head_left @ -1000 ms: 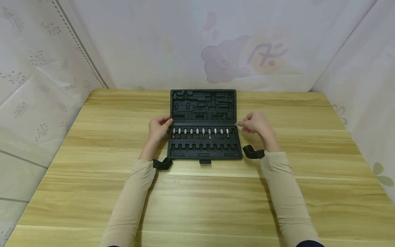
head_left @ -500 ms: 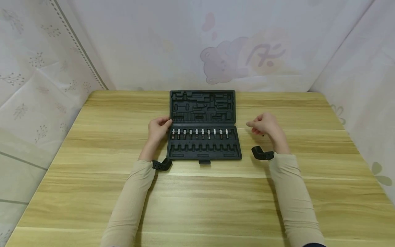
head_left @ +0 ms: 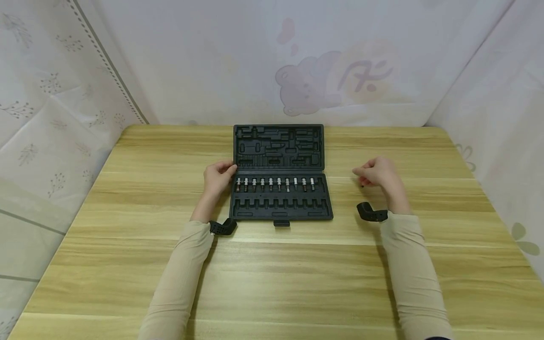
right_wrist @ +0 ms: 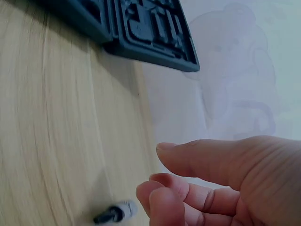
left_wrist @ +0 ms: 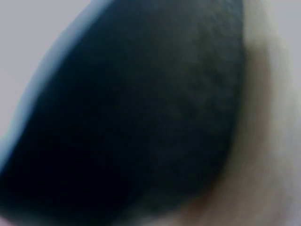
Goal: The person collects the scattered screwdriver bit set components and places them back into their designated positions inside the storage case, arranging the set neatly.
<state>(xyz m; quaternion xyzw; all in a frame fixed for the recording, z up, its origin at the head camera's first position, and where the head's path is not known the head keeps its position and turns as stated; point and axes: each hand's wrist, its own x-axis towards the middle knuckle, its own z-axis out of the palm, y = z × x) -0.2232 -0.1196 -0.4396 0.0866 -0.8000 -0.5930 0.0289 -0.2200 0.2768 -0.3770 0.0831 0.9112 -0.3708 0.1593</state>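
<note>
An open black plastic socket case (head_left: 280, 222) lies on the wooden table, its lid folded back toward the wall. Several bit sockets (head_left: 271, 184) stand in one row across its near half; the front row of slots holds none. My left hand (head_left: 217, 177) grips the case's left edge near the hinge, thumb on the rim. To the right of the case, my right hand (head_left: 378, 174) hovers with fingers loosely bent and thumb apart from them, nothing between. A loose bit socket (right_wrist: 115, 213) with a dark tip lies on the table just below those fingers.
A black wrist-camera mount (head_left: 223, 227) sits by the left wrist, close to the case's front left corner, and another mount (head_left: 370, 212) by the right wrist. The wooden table (head_left: 289, 283) ends at a patterned cloth wall (head_left: 204, 71). Blur fills the left wrist view.
My right hand has moved away from the case's right edge, farther right over the loose bit socket, which has come into sight. The left hand stays at the case.
</note>
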